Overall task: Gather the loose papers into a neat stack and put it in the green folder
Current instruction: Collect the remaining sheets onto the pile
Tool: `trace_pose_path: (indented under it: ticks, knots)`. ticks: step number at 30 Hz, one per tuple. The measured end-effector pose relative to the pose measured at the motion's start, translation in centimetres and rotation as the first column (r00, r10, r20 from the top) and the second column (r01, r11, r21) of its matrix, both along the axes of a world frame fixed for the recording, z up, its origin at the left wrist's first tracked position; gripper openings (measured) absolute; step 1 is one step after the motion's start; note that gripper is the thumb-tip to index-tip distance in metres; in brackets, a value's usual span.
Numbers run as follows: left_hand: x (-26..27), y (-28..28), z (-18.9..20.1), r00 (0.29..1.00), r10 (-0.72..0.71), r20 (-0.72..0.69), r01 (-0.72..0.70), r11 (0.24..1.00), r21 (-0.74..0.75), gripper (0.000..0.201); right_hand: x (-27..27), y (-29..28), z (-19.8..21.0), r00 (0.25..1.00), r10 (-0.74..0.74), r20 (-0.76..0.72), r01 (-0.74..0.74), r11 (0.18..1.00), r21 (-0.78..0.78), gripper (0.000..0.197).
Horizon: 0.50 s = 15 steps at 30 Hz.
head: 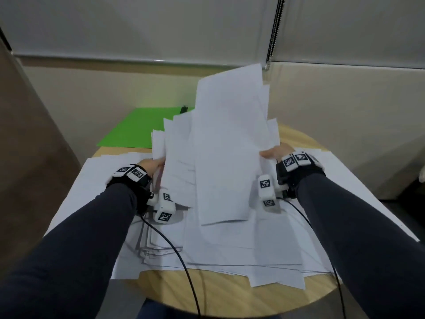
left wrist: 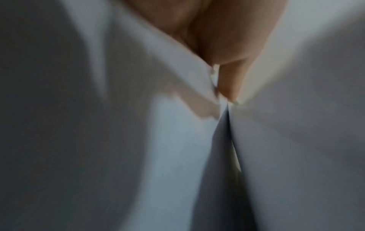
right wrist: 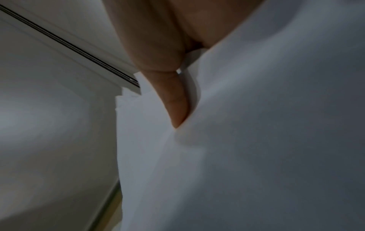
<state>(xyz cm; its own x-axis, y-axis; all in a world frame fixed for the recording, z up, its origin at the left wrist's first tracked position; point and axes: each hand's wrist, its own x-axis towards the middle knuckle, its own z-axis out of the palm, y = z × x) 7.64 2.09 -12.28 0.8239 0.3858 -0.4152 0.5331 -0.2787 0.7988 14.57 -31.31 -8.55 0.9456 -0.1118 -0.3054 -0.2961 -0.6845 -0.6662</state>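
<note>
A ragged bundle of white papers (head: 225, 143) stands tilted upright above the table, its edges uneven. My left hand (head: 153, 165) grips the bundle's left edge and my right hand (head: 274, 153) grips its right edge. In the left wrist view, the left hand (left wrist: 221, 75) shows a thumb pressed against blurred paper sheets (left wrist: 177, 140). In the right wrist view, the right hand (right wrist: 173, 100) lays a thumb along the papers (right wrist: 237, 140). More loose papers (head: 230, 245) lie spread flat on the table beneath. The green folder (head: 138, 127) lies flat at the back left, partly hidden by the bundle.
A round wooden table (head: 207, 293) carries everything; its front rim shows below the sheets. A small black clip (head: 184, 109) sits at the folder's far edge. A wall with a blind and its bead chain (head: 274, 31) stands behind. Black cables (head: 184, 261) trail from my wrists.
</note>
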Motion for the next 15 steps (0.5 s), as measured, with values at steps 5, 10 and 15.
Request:
trace_pose_path:
  ticks: [5, 10, 15]
  knots:
    - [-0.5, -0.2, 0.6, 0.999, 0.007, 0.039, 0.013, 0.879, -0.476, 0.068, -0.1, 1.1, -1.2, 0.992, 0.114, -0.046, -0.116, 0.992, -0.045, 0.055]
    - [-0.2, -0.8, 1.0, 0.988, -0.132, 0.075, 0.149, 0.937, -0.317, 0.035, 0.0, 3.4, -2.1, 0.968, 0.243, -0.067, -0.249, 0.965, -0.087, 0.059]
    - [-0.1, -0.2, 0.6, 0.943, -0.129, 0.307, 0.213, 0.941, -0.261, 0.038, 0.3, 3.4, -2.1, 0.981, 0.180, 0.067, -0.190, 0.960, 0.205, 0.054]
